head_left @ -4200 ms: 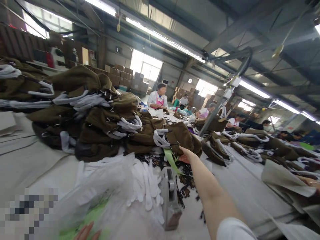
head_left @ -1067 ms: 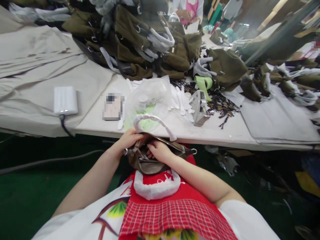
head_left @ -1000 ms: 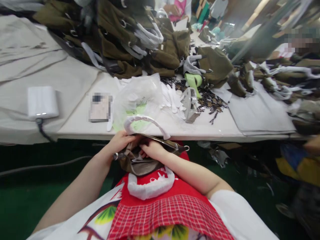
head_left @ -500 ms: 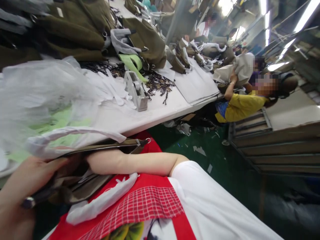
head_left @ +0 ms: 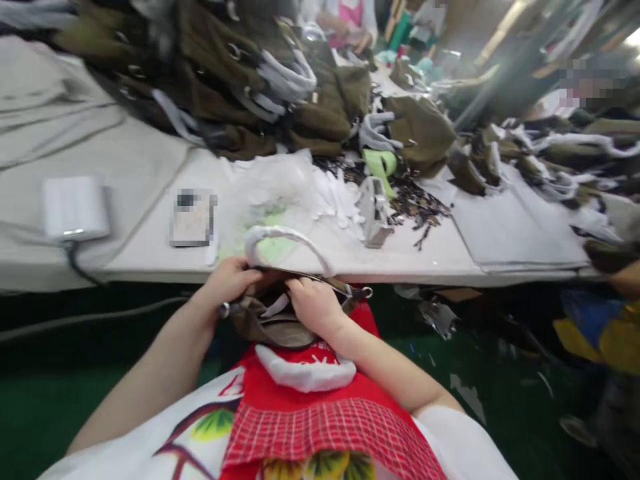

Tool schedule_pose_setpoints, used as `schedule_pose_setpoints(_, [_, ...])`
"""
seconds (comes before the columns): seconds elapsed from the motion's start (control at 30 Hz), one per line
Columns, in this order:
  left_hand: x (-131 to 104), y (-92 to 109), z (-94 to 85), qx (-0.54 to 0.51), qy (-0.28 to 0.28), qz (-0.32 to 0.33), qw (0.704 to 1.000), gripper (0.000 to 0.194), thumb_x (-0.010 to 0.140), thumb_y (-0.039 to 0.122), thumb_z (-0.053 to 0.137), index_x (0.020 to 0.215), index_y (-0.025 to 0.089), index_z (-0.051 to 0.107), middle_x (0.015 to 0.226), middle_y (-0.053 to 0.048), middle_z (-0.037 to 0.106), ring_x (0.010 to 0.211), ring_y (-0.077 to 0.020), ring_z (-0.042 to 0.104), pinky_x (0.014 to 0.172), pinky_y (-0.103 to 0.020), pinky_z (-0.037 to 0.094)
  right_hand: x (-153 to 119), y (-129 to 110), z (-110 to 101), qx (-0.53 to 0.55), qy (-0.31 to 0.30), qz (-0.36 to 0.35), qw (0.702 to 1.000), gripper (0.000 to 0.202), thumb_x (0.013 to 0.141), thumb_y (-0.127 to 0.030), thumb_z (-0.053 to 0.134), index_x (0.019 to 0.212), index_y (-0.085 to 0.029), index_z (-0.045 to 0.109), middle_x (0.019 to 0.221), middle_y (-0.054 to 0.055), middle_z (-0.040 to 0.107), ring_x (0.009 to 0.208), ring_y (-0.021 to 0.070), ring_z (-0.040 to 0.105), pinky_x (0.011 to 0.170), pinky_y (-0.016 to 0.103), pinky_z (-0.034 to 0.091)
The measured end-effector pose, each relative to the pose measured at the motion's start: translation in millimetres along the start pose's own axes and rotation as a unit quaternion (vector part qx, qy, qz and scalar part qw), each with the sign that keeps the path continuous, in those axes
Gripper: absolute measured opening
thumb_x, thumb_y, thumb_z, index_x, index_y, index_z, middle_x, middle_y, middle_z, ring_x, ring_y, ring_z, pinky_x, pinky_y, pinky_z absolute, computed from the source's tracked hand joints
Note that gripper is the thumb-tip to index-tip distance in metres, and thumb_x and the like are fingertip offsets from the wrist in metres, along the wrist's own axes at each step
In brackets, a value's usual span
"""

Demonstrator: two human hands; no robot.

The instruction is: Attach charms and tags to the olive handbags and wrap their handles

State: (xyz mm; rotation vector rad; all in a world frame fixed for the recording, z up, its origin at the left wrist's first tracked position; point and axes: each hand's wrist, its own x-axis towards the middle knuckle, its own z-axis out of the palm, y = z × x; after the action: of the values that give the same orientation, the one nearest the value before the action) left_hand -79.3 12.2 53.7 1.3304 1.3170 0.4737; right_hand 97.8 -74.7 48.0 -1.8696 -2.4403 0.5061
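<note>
A brown handbag [head_left: 290,332], with its zipped top spread open, is held between the table's front edge and a red apron. One handle [head_left: 287,233], wrapped in white, arches up over the far rim; the other wrapped handle [head_left: 305,373] droops against the apron. My left hand [head_left: 231,279] pinches the far rim near the bag's left end. Inside the mouth is my right hand [head_left: 316,303], its fingers curled and closed against the inner far side, fingertips partly hidden. A pale flap [head_left: 276,305] shows within the opening.
On the white table [head_left: 400,267] lie clear plastic bags [head_left: 270,187], a tape dispenser [head_left: 375,217], dark tags [head_left: 423,210], a phone [head_left: 193,220] and a white box [head_left: 75,207] with a cable. Brown bags [head_left: 320,100] are heaped behind. Someone in yellow [head_left: 617,337] is at right.
My view has swung left and levelled, bringing the phone and white box in. My right hand has come partly up out of the bag, so its back now shows. My left hand still grips the rim.
</note>
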Motion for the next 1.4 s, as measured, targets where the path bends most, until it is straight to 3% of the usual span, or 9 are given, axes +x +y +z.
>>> schedule_pose_setpoints(0.13, [0.7,-8.3,-2.6,-0.094,-0.036,0.001,0.995,0.030,0.052,0.035,0.072,0.071,0.012,0.071,0.053,0.001,0.062,0.049,-0.0131,0.053,0.048,-0.023,0.041,10.4,-9.6,15.7,0.035,0.004,-0.105,0.994,0.037,0.094,-0.016,0.044,0.130,-0.016,0.054,0.120,0.012,0.065,0.106,0.0228,0.062,0.094,0.033,0.049])
schedule_pose_setpoints(0.33, [-2.1,-7.2,-6.1,-0.150,-0.018,0.026,0.988,0.028,0.052,0.031,0.072,0.073,0.012,0.070,0.055,0.001,0.061,0.051,-0.0128,0.053,0.051,-0.024,0.039,13.6,-21.1,18.2,0.004,-0.002,-0.110,0.994,0.022,0.092,-0.022,0.049,0.107,-0.019,0.066,0.120,0.013,0.061,0.101,0.0246,0.062,0.086,0.034,0.052])
schedule_pose_setpoints(0.53, [-3.6,-11.6,-11.1,-0.129,-0.014,0.040,0.991,0.023,0.054,0.023,0.065,0.074,0.013,0.072,0.059,0.000,0.065,0.055,-0.0150,0.057,0.053,-0.024,0.041,10.8,-20.8,14.7,0.035,-0.062,-0.059,0.996,0.029,0.091,-0.023,0.051,0.115,-0.013,0.064,0.106,0.014,0.070,0.084,0.0230,0.066,0.075,0.032,0.052])
schedule_pose_setpoints(0.73, [-4.8,-31.7,-23.2,-0.088,0.047,0.026,0.995,0.025,0.049,0.017,0.054,0.067,0.016,0.071,0.058,0.002,0.064,0.058,-0.0154,0.055,0.057,-0.024,0.040,-3.3,-28.9,-17.1,0.080,-0.104,-0.194,0.972,0.020,0.090,-0.027,0.056,0.083,-0.020,0.072,0.083,0.003,0.075,0.074,0.0166,0.067,0.067,0.024,0.047])
schedule_pose_setpoints(0.83, [-12.0,-38.9,-27.5,-0.095,0.017,0.027,0.995,0.024,0.049,0.016,0.053,0.066,0.016,0.070,0.058,0.002,0.064,0.059,-0.0149,0.054,0.060,-0.024,0.041,-4.7,-21.2,-53.2,0.150,-0.018,-0.230,0.961,0.022,0.094,-0.028,0.051,0.092,-0.022,0.072,0.084,0.003,0.075,0.074,0.0153,0.068,0.070,0.024,0.047])
schedule_pose_setpoints(0.93, [-26.3,-38.8,-26.9,-0.085,-0.040,0.041,0.995,0.022,0.052,0.015,0.053,0.067,0.015,0.069,0.060,0.002,0.063,0.060,-0.0138,0.053,0.059,-0.023,0.040,24.1,4.5,-82.8,0.232,0.164,-0.119,0.951,0.026,0.098,-0.030,0.044,0.098,-0.022,0.069,0.082,0.003,0.073,0.072,0.0145,0.066,0.071,0.025,0.048])
schedule_pose_setpoints(1.0, [-36.8,-35.8,-24.7,-0.070,-0.069,0.058,0.993,0.017,0.057,0.016,0.055,0.067,0.015,0.068,0.062,0.002,0.062,0.060,-0.0132,0.053,0.058,-0.022,0.039,59.2,24.9,-86.5,0.191,0.210,-0.031,0.958,0.022,0.095,-0.028,0.048,0.096,-0.021,0.069,0.080,0.002,0.070,0.068,0.0146,0.063,0.069,0.026,0.048])
schedule_pose_setpoints(1.2, [-52.8,-32.0,-23.5,-0.035,-0.081,0.090,0.992,0.011,0.070,0.020,0.057,0.063,0.014,0.063,0.060,0.003,0.055,0.060,-0.0109,0.048,0.055,-0.019,0.035,139.4,54.6,-41.5,-0.034,-0.022,0.004,0.999,0.029,0.081,-0.016,0.062,0.109,-0.020,0.068,0.116,0.009,0.064,0.100,0.0199,0.062,0.088,0.028,0.043])
schedule_pose_setpoints(1.4, [-49.6,-37.8,-27.2,-0.093,-0.095,0.085,0.987,0.014,0.068,0.015,0.055,0.072,0.014,0.068,0.065,0.003,0.062,0.061,-0.0115,0.052,0.058,-0.019,0.039,141.6,58.5,-30.4,-0.053,-0.043,0.026,0.997,0.017,0.083,-0.021,0.063,0.099,-0.019,0.069,0.112,0.009,0.063,0.102,0.0205,0.061,0.089,0.028,0.043])
